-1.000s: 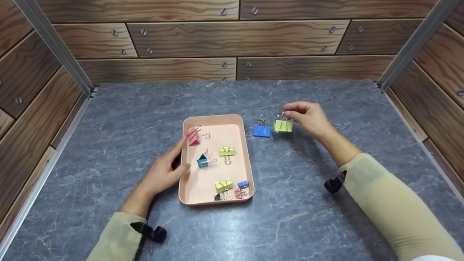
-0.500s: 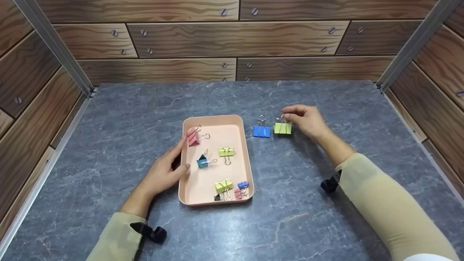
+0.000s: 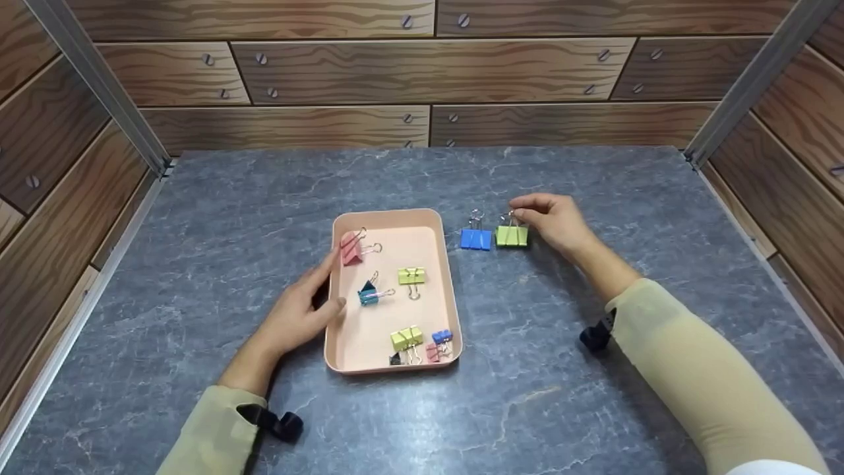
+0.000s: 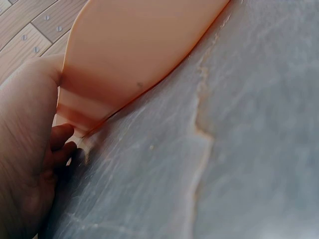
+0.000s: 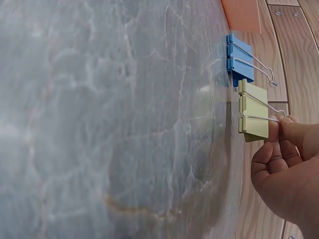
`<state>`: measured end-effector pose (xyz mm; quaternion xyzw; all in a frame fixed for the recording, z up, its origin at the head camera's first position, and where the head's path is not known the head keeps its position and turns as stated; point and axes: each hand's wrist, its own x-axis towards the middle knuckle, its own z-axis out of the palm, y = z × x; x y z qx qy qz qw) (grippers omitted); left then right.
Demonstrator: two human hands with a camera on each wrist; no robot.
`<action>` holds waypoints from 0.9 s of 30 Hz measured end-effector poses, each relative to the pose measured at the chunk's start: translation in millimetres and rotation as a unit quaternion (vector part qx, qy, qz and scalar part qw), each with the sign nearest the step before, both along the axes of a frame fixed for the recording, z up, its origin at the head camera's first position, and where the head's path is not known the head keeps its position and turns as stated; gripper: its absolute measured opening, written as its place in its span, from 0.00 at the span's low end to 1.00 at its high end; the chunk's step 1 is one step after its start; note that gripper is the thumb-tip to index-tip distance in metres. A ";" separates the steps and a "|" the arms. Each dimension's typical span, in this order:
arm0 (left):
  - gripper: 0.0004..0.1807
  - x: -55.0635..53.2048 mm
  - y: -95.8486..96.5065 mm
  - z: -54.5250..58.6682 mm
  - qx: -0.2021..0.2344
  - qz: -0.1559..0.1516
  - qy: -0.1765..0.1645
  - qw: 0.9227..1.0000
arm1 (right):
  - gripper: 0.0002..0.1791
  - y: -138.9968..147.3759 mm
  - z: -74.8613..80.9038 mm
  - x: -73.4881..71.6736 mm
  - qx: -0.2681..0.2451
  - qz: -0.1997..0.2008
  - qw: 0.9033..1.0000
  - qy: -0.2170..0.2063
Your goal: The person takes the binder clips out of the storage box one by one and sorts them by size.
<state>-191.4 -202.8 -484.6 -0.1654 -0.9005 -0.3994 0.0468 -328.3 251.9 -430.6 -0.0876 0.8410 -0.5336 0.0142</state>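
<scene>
In the head view my right hand (image 3: 557,223) pinches the wire handle of a large lime-green binder clip (image 3: 512,236) between thumb and fingertips. The clip's body points down at the tabletop. Just left of it a large blue binder clip (image 3: 476,239) stands with its handles up; the right wrist view shows both clips (image 5: 254,109) side by side. My left hand (image 3: 297,313) holds the left wall of a pink tray (image 3: 450,284), its thumb at the rim. Some left fingers are hidden behind the tray wall in the left wrist view.
Inside the tray lie a pink clip (image 3: 352,249), a teal clip (image 3: 368,295), a yellow-green clip (image 3: 411,276) and several more in the near right corner, including another yellow-green clip (image 3: 407,338). Wood-patterned walls (image 3: 428,69) enclose the grey marbled table (image 3: 560,409).
My right hand has lowered the lime-green clip slightly toward the tabletop and shifted it a little left, closer to the blue clip. The left hand and tray have stayed still.
</scene>
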 end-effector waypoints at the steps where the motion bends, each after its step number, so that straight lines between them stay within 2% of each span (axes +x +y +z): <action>1: 0.46 0.1 0.0 0.1 0.001 0.000 -0.002 1.000 | 0.15 0.0 -0.8 -0.2 -0.004 0.001 1.000 0.001; 9: 0.46 0.6 0.3 0.8 -0.001 0.002 -0.009 1.000 | 0.14 0.8 -5.1 -0.5 -0.017 0.002 1.000 0.009; 16: 0.46 0.0 0.1 0.5 0.000 -0.002 -0.005 1.000 | 0.16 1.0 -6.2 0.2 -0.030 0.008 1.000 0.000; 27: 0.46 1.0 -0.2 0.7 0.003 0.002 -0.007 1.000 | 0.15 2.2 -8.7 0.1 -0.015 0.008 1.000 0.007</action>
